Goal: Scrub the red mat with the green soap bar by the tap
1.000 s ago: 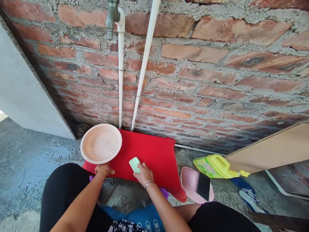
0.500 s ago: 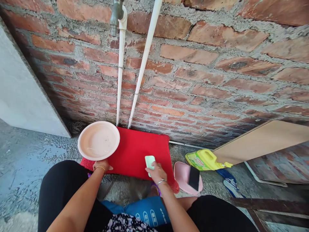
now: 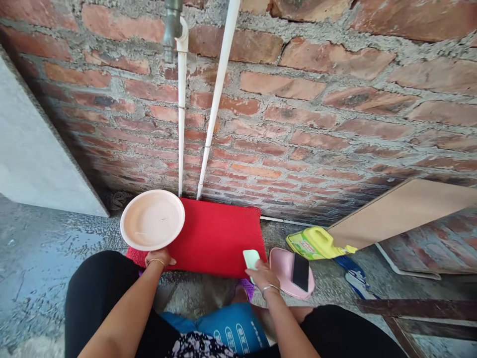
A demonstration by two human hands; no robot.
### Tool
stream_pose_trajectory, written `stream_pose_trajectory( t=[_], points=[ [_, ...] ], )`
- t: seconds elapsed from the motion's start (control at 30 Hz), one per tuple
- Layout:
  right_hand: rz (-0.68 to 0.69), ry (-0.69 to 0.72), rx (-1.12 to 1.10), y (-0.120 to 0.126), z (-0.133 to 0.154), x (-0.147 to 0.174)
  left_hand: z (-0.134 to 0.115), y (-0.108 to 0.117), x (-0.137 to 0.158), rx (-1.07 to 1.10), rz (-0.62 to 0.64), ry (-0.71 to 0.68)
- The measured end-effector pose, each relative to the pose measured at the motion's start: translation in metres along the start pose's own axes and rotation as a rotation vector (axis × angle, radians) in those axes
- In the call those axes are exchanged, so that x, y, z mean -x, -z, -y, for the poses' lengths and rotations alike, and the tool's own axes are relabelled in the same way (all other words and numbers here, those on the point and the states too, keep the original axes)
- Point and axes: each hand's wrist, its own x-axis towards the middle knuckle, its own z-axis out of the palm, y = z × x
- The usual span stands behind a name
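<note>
My right hand [image 3: 261, 274] grips a pale green rounded block [image 3: 251, 258], like a bar of soap or a brush back. Its underside is hidden, and it is over the right front part of a red mat [image 3: 219, 233]. At the mat's left front edge rests my left hand [image 3: 159, 256], its thumb stretched along the red pile. The other fingers are hidden below the rim of a pale pink basin [image 3: 152, 221]. That basin has a little water and specks in it.
A pink scoop-like container [image 3: 282, 271] holding a dark flat block [image 3: 300, 272] lies right of the mat. Beyond it are a yellow detergent jug [image 3: 313, 242] and leaning board [image 3: 402, 209]. White pipes [image 3: 181, 124] and a tap [image 3: 172, 32] run down the brick wall.
My right hand has moved right and slightly toward me with the pale green block. The mat's right front corner no longer shows beside it. My left hand stays by the basin.
</note>
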Motion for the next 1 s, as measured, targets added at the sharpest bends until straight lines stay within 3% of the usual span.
stream_pose_trajectory(
  t=[0.07, 0.13, 0.27, 0.37, 0.47, 0.57, 0.7, 1.0],
  points=[
    [0.0, -0.094, -0.016, 0.01, -0.018, -0.005, -0.003, 0.004, 0.004, 0.0, 0.013, 0.021],
    [-0.013, -0.122, -0.028, 0.016, -0.018, -0.004, -0.006, 0.01, 0.011, -0.006, 0.04, 0.035],
    [-0.066, -0.014, -0.018, 0.012, 0.023, 0.006, -0.01, 0.02, 0.03, -0.015, 0.066, 0.03],
    [-0.042, 0.091, 0.03, -0.001, 0.06, 0.014, -0.012, 0.019, 0.045, -0.058, -0.007, 0.016],
    [-0.004, 0.172, 0.072, -0.016, 0.082, 0.016, -0.015, 0.011, 0.058, -0.146, -0.077, -0.14],
    [0.036, 0.215, 0.104, -0.024, 0.093, 0.015, -0.017, 0.006, 0.071, -0.183, -0.023, -0.328],
    [0.081, 0.182, 0.168, -0.025, 0.102, 0.01, -0.018, 0.01, 0.085, -0.2, 0.035, -0.475],
    [0.069, 0.186, 0.22, -0.015, 0.115, 0.015, -0.011, 0.026, 0.111, -0.245, -0.004, -0.541]
  ],
)
